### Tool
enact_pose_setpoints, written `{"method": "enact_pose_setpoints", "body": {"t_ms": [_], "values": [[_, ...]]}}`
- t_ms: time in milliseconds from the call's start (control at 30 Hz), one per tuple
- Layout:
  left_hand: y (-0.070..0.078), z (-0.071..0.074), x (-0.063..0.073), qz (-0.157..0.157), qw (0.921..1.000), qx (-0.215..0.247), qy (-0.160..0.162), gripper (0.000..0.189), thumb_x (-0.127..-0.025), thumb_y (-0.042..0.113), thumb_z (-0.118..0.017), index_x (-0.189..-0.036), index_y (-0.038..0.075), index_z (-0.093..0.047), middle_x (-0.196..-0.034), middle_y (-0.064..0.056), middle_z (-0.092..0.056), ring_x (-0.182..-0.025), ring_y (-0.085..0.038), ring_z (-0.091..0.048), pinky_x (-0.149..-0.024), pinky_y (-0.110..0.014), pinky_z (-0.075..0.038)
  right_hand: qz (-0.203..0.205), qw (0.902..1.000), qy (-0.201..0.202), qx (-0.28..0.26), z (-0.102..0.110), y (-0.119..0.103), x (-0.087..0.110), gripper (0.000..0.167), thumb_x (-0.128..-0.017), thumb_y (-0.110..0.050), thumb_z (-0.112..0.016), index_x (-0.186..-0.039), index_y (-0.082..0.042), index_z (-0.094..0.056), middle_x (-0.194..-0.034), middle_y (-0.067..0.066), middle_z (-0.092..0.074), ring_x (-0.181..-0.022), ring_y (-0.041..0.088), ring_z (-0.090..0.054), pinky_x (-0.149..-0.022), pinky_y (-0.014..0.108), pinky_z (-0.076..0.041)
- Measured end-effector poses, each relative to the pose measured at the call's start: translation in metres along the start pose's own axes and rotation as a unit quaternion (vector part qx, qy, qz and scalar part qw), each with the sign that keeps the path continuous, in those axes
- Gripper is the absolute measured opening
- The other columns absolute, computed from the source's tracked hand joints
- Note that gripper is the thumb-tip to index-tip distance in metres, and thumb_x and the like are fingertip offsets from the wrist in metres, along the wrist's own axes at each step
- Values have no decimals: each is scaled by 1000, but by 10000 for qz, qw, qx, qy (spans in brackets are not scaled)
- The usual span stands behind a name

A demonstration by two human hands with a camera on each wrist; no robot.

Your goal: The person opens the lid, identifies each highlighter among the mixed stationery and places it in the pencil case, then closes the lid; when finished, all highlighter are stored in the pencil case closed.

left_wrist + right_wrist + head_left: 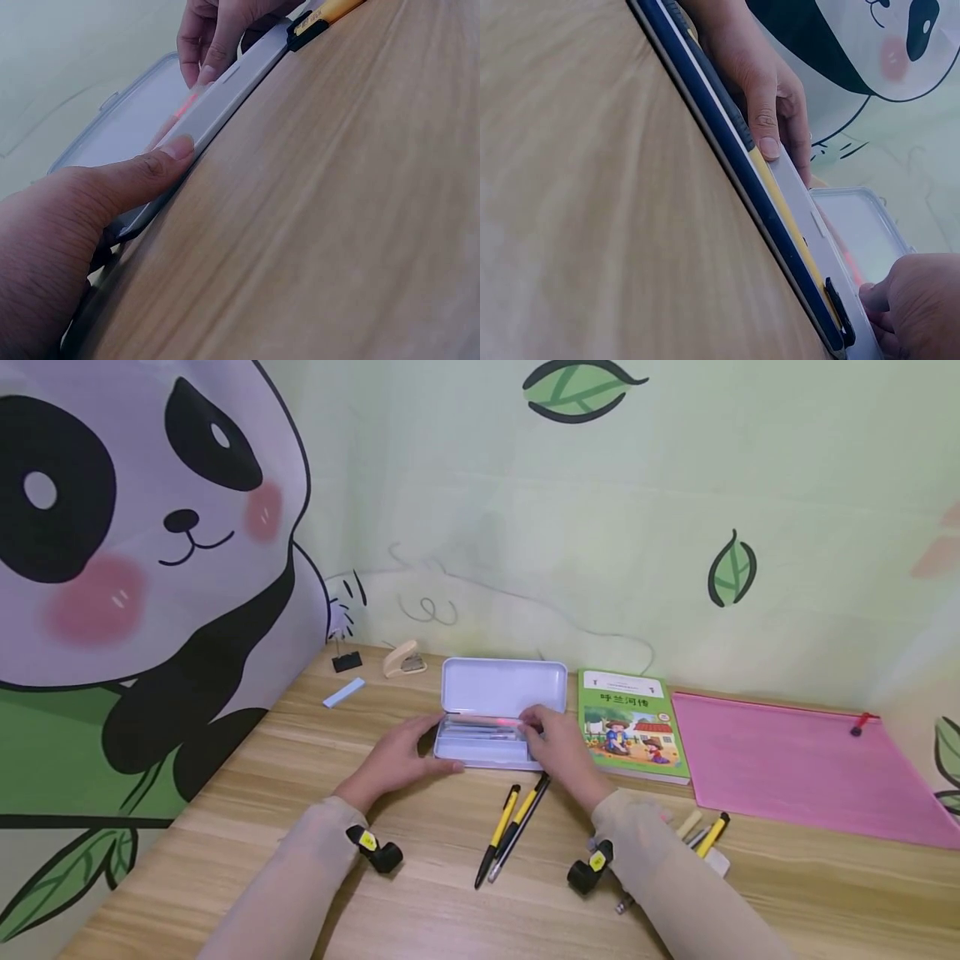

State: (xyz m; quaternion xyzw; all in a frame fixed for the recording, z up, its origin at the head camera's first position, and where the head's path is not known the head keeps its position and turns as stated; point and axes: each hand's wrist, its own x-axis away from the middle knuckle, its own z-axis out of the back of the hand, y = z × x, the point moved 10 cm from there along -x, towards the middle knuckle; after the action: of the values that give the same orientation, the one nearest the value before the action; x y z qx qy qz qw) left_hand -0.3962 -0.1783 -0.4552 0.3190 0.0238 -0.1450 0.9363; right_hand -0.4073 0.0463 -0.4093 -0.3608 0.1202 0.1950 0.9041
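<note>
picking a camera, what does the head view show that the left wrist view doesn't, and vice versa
Only head: the green illustrated book, translucent pink zip pouch, small beige stapler and black-and-white panda mural.

Only left wrist: no separate object, just the small pale tab on the rim of the raised pale lid.

Both: the open, pale, rectangular pencil case, a thin translucent pink-tinted item, a yellow-and-black pen, the wood-grain table, the left hand and right hand.

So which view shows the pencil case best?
Head view: the pencil case shows almost whole, lid and contents visible. Both wrist views catch its front wall and part of the lid; in the right one, a yellow pen hides some.
</note>
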Motion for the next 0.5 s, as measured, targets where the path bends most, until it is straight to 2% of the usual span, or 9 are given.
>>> {"method": "enact_pose_setpoints", "body": {"t_ms": [500], "values": [[1, 1, 1, -48, 10000, 2, 40, 107, -70, 76, -74, -156, 22, -39, -156, -7, -43, -144, -31, -38, -117, -54, -30, -51, 9998, -160, 121, -4, 1, 2, 17, -99, -14, -64, -111, -5, -71, -105, 10, -74, -98, 24, -69, -89, 41, -57]]}}
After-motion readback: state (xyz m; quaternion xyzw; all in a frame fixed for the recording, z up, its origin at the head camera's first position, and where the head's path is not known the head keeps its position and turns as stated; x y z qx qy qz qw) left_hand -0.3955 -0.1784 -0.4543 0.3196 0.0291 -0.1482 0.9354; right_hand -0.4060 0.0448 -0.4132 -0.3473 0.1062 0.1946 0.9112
